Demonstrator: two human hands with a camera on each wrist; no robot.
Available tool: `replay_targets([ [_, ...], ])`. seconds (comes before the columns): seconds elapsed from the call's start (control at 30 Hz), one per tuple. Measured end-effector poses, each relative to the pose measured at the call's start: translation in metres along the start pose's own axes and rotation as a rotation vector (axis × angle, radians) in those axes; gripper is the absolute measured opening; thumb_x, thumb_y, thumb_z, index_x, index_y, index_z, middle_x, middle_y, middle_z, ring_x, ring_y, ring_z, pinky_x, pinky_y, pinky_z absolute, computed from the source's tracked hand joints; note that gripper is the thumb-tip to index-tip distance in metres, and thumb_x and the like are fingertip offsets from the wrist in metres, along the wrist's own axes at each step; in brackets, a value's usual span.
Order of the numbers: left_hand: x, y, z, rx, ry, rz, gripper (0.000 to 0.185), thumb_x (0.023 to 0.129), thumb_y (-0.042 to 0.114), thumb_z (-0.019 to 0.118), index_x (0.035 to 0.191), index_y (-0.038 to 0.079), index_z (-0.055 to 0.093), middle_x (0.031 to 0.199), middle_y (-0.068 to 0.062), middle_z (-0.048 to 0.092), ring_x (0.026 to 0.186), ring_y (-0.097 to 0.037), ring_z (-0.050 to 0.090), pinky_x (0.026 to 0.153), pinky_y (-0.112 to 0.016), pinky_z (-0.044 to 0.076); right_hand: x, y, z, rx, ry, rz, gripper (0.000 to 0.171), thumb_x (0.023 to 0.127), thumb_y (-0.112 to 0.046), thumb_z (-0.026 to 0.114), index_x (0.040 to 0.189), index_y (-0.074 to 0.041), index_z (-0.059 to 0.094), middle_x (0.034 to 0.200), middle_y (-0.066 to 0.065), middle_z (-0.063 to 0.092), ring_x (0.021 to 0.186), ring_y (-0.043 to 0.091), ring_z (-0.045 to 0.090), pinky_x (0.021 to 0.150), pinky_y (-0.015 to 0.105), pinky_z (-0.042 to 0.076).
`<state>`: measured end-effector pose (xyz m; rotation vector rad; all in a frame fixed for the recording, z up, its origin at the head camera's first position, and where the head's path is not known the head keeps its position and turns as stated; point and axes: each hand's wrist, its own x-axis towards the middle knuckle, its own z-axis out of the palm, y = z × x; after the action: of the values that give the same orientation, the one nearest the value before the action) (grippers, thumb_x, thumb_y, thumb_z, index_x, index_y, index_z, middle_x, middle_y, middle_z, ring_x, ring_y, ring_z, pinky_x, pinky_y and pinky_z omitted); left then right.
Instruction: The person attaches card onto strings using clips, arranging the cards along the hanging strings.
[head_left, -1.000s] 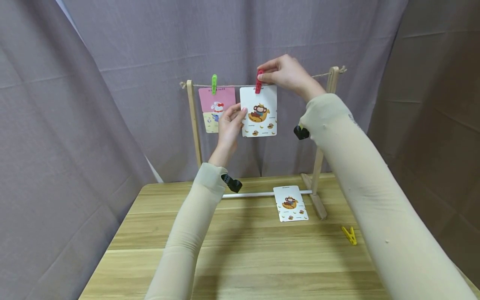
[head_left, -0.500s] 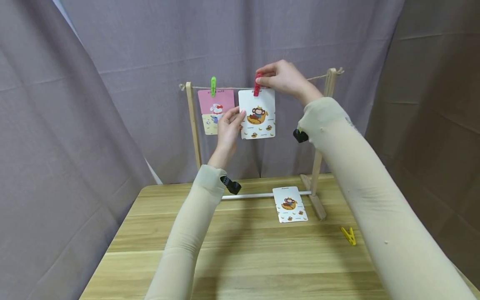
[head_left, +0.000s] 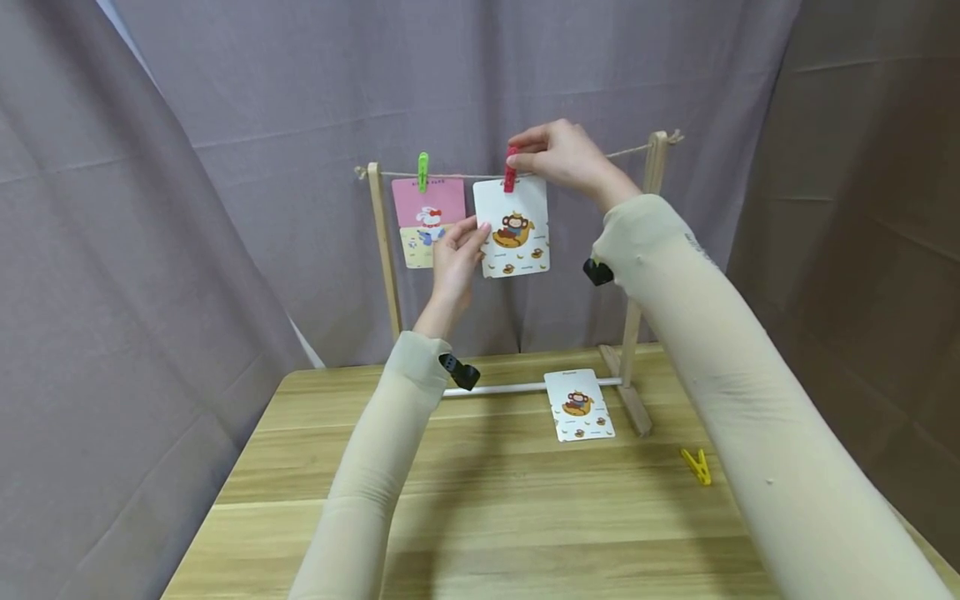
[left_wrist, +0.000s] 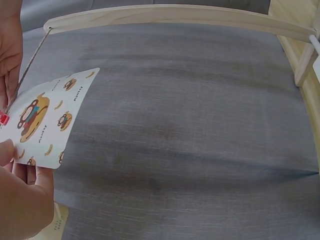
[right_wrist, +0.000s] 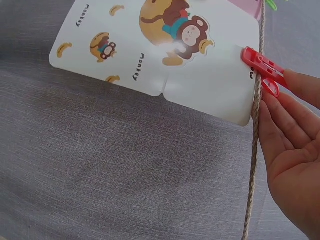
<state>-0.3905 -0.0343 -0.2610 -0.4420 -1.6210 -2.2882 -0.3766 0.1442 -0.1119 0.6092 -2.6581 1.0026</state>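
Observation:
A white card with a monkey on a banana (head_left: 513,242) hangs at the twine line (right_wrist: 254,150), its top edge under a red clothespin (right_wrist: 264,70). My left hand (head_left: 455,260) pinches the card's left edge between thumb and fingers; in the left wrist view those fingers lie behind it. Up at the line, my right hand (head_left: 564,160) pinches the handle end of the red clothespin. To the left, a pink and yellow card with a rabbit (head_left: 442,200) hangs from a green clothespin (head_left: 423,172), partly covered by my left fingers.
Two wooden posts (head_left: 384,250) carry the line, joined low down by a white rod (head_left: 510,389). A second monkey card (head_left: 579,407) leans on the rod. A yellow clothespin (head_left: 697,467) lies on the wooden table (head_left: 480,508) at right. Grey curtain (head_left: 300,100) hangs behind.
Both hands keep their hold on the monkey card and the red clothespin. The whole scene shifts slightly in the head view; little else differs.

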Motion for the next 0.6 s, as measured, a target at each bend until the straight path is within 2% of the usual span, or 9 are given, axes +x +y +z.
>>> replay_targets([
  [0.27, -0.004, -0.014, -0.002, -0.004, -0.028, 0.016, 0.023, 0.093, 0.003, 0.071, 0.113, -0.008, 0.066, 0.089, 0.000, 0.072, 0.085, -0.011, 0.068, 0.081, -0.024, 0.053, 0.001, 0.001, 0.003, 0.023, 0.014, -0.015, 0.051, 0.100, -0.033, 0.061, 0.144, -0.007, 0.055, 0.136, 0.012, 0.063, 0.121, 0.023, 0.060, 0.100, 0.033, 0.048],
  [0.6, -0.012, -0.029, -0.001, 0.014, -0.044, -0.006, 0.015, 0.094, 0.008, 0.072, 0.105, -0.001, 0.069, 0.085, 0.003, 0.073, 0.080, -0.009, 0.067, 0.070, -0.022, 0.048, -0.004, 0.007, 0.005, 0.021, 0.000, 0.001, 0.052, 0.100, -0.033, 0.061, 0.144, -0.007, 0.055, 0.136, 0.012, 0.063, 0.120, 0.024, 0.060, 0.097, 0.033, 0.049],
])
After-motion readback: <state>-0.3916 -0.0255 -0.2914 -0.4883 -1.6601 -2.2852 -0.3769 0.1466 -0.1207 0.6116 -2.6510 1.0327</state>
